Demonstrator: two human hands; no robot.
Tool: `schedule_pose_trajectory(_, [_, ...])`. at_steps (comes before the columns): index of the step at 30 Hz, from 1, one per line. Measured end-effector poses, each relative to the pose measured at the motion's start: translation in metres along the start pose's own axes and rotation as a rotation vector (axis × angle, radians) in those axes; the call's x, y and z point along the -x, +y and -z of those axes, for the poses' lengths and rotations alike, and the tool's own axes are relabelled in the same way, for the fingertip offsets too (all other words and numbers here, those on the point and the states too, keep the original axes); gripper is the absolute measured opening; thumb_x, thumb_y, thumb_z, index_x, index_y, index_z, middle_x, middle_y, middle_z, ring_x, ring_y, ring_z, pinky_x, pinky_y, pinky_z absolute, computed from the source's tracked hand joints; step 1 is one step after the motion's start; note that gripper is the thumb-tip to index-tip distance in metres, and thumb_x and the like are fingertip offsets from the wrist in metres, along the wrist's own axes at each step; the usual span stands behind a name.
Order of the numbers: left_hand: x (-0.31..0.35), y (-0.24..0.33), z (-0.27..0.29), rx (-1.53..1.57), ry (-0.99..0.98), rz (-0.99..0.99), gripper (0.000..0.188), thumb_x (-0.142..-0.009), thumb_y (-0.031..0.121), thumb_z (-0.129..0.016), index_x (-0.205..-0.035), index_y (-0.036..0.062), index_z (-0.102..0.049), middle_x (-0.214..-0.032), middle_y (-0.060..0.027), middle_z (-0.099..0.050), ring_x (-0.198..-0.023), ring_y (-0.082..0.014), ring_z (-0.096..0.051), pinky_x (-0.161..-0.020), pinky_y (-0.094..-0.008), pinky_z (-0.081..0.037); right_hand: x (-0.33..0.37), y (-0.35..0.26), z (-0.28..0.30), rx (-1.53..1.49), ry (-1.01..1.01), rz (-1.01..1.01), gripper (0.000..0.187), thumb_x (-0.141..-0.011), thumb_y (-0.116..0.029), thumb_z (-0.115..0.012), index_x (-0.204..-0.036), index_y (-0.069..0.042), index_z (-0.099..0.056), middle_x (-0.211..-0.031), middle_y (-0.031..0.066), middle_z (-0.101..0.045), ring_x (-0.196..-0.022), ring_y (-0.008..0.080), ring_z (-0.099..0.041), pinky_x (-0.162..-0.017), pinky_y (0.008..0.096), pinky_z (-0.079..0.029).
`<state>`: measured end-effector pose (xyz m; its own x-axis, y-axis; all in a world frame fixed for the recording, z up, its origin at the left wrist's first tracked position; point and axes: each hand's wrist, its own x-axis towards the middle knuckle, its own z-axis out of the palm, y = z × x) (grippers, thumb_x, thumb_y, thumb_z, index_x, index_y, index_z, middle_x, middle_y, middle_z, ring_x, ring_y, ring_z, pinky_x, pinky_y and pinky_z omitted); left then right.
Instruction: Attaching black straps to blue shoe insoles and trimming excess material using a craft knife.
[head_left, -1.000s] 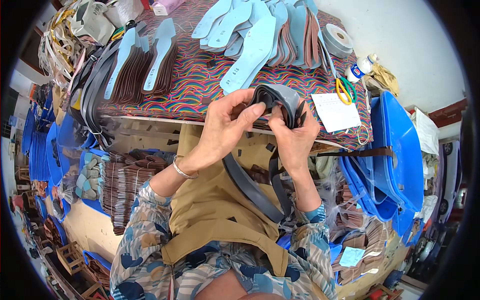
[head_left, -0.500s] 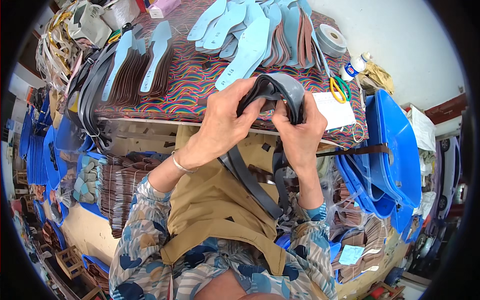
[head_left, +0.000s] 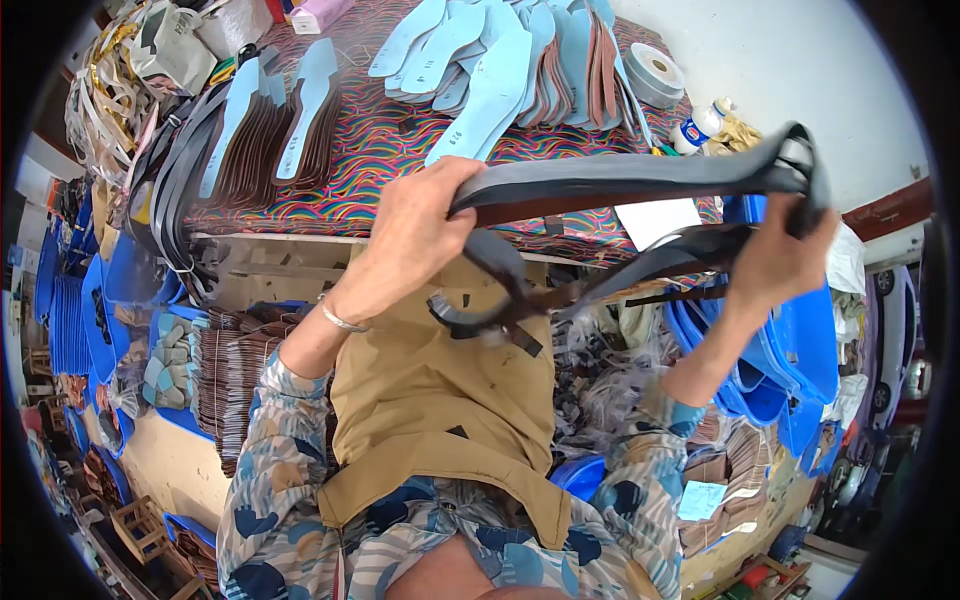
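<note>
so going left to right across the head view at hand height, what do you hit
blue trays → stacked brown soles → left hand → black strap → right hand → blue bins

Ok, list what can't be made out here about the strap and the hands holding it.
- Head view: the right hand shows mostly its back; its fingers curl behind the black strap, so the grip is hidden.
- The left hand covers the strap where it passes through its fingers.
- The strap's lower loops overlap near the tan apron; one piece or several cannot be told.
- The small bottle on the table is too small to identify.
</note>
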<state>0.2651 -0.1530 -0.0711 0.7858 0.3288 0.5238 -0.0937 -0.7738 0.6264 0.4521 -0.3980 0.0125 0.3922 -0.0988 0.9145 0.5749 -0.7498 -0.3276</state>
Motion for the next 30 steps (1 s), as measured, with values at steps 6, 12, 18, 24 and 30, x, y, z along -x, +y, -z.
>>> schedule_pose_trajectory(6, [0.012, 0.003, 0.029, -0.02, 0.004, 0.064, 0.034, -0.069, -0.003, -0.065, -0.102, 0.0028, -0.06, -0.084, -0.0145, -0.062, -0.073, -0.0326, -0.062, -0.065, -0.0383, -0.049, -0.046, 0.068, 0.035, 0.08, 0.081, 0.164, 0.023, -0.08, -0.018, -0.074, -0.098, -0.004, -0.068, -0.086, 0.0118, -0.072, -0.074, 0.0226, -0.07, -0.066, 0.0346, -0.054])
schedule_pose_trajectory(12, [0.012, -0.006, 0.028, -0.035, 0.204, 0.004, 0.028, -0.066, -0.004, -0.065, -0.093, 0.0032, -0.062, -0.083, -0.0132, -0.062, -0.076, -0.0322, -0.062, -0.067, -0.0386, -0.048, -0.075, 0.097, 0.085, 0.438, 0.148, 0.261, 0.029, -0.079, -0.024, -0.079, -0.098, -0.005, -0.068, -0.088, 0.0063, -0.074, -0.076, 0.022, -0.072, -0.068, 0.0342, -0.055])
schedule_pose_trajectory(18, [0.021, -0.014, 0.024, -0.155, 0.153, 0.048, 0.028, -0.069, -0.01, -0.06, -0.096, -0.0018, -0.064, -0.086, -0.0073, -0.067, -0.077, -0.0189, -0.064, -0.067, -0.0292, -0.05, -0.078, 0.096, 0.096, 0.498, 0.088, 0.331, 0.037, -0.078, -0.024, -0.08, -0.107, -0.006, -0.066, -0.094, 0.009, -0.073, -0.081, 0.0242, -0.072, -0.068, 0.0336, -0.055])
schedule_pose_trajectory(24, [0.019, -0.009, 0.034, 1.093, 0.283, 0.301, 0.028, -0.077, -0.012, -0.057, -0.101, -0.001, -0.065, -0.094, -0.001, -0.067, -0.082, -0.0076, -0.061, -0.076, -0.0225, -0.048, -0.028, 0.116, 0.089, 0.237, -0.046, 0.197, 0.028, -0.088, -0.017, -0.067, -0.11, -0.001, -0.062, -0.098, 0.0139, -0.069, -0.084, 0.021, -0.068, -0.068, 0.0331, -0.054])
schedule_pose_trajectory(30, [0.02, -0.017, 0.059, 1.158, 0.174, 0.282, 0.025, -0.081, -0.01, -0.058, -0.104, -0.0019, -0.064, -0.09, -0.0043, -0.068, -0.073, -0.011, -0.063, -0.07, -0.0242, -0.05, 0.008, 0.148, 0.095, -0.983, -0.411, -0.841, 0.021, -0.087, -0.018, -0.063, -0.104, -0.006, -0.06, -0.074, -0.0045, -0.051, -0.056, 0.0019, -0.039, -0.047, 0.0175, -0.03])
